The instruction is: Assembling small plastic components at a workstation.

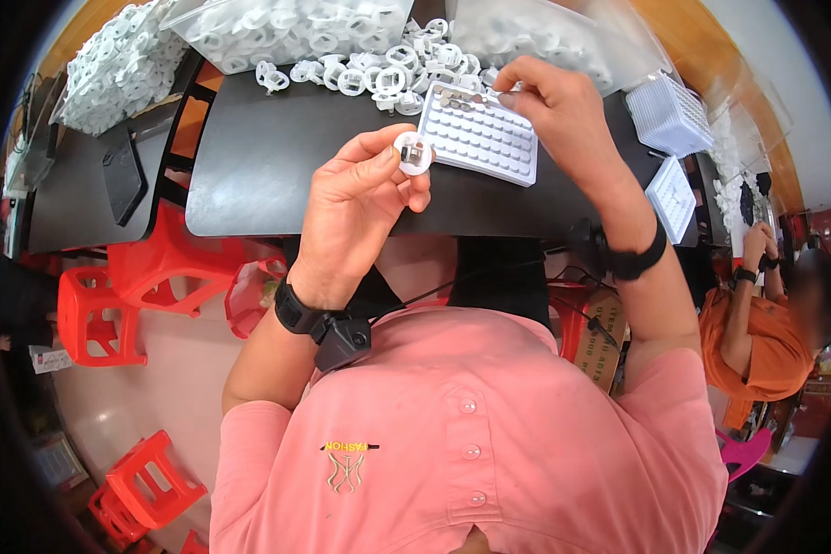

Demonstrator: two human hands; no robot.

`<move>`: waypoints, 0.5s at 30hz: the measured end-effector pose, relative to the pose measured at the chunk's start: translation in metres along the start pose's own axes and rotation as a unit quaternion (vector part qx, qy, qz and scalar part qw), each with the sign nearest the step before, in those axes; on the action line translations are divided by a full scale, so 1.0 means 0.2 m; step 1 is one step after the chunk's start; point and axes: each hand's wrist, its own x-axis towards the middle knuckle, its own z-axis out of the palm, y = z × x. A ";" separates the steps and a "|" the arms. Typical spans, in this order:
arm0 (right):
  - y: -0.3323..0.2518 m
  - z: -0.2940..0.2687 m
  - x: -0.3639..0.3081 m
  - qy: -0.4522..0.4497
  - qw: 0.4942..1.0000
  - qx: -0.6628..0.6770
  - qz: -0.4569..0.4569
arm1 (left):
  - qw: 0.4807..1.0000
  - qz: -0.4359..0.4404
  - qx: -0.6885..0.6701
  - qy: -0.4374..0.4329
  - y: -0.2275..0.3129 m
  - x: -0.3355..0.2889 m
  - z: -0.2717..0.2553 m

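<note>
Between the thumb and fingers of my left hand is a round white plastic part, with a dark and metallic piece showing in its middle. A white tray with rows of small pockets lies just to the right of that part. Several small dark, metallic pieces sit in the tray's far rows. Over the tray's far right corner is my right hand, its thumb and fingertips pinched together. Whatever may be between those fingertips is too small to make out.
Beyond the tray lies a heap of round white parts, in front of clear bags full of more. Stacked white trays stand at the right. A black phone lies at left. Red stools stand on the floor; a person in orange sits at right.
</note>
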 end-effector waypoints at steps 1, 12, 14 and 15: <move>0.05 0.02 0.02 0.001 1.000 -0.004 0.002 | 1.000 -0.001 -0.003 -0.003 -0.01 0.01 0.00; 0.21 0.10 0.11 -0.077 0.991 -0.062 -0.095 | 0.999 -0.025 0.007 -0.024 -0.03 0.04 -0.04; 0.21 0.10 0.10 -0.070 0.991 -0.071 -0.094 | 0.999 -0.024 0.007 -0.023 -0.03 0.04 -0.04; 0.21 0.10 0.10 -0.063 0.990 -0.081 -0.093 | 0.999 -0.023 0.007 -0.023 -0.03 0.04 -0.03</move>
